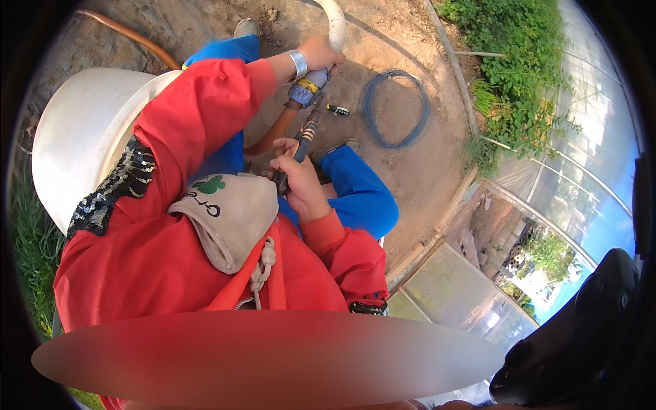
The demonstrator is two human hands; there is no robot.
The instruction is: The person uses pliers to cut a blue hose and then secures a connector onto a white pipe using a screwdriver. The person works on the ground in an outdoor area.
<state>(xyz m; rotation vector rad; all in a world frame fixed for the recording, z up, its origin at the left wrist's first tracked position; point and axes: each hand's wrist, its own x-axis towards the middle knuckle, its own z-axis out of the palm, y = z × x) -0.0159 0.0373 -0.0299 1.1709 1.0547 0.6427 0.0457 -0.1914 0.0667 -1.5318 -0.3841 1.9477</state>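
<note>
My left hand [320,56], with a silvery bracelet on the wrist, is wrapped around the end of a white hose [335,26]. Just below that hand is a joint [306,90] bound in yellow and grey-purple material, where an orange-brown hose [273,131] meets the white one. In my right hand [299,179] are the dark handles of pliers [305,140], closed in by the fingers. The pliers' long front part points up toward the joint beside my left hand. Whether the jaws touch the joint or grip anything there, I cannot tell.
A coil of blue-grey wire [367,109] lies on the bare soil, with a small black and yellow object [337,110] nearby. A large white rounded container [89,130] stands at left. Beige cloth [229,215] rests against my red top. Green plants [512,68] grow beyond a border.
</note>
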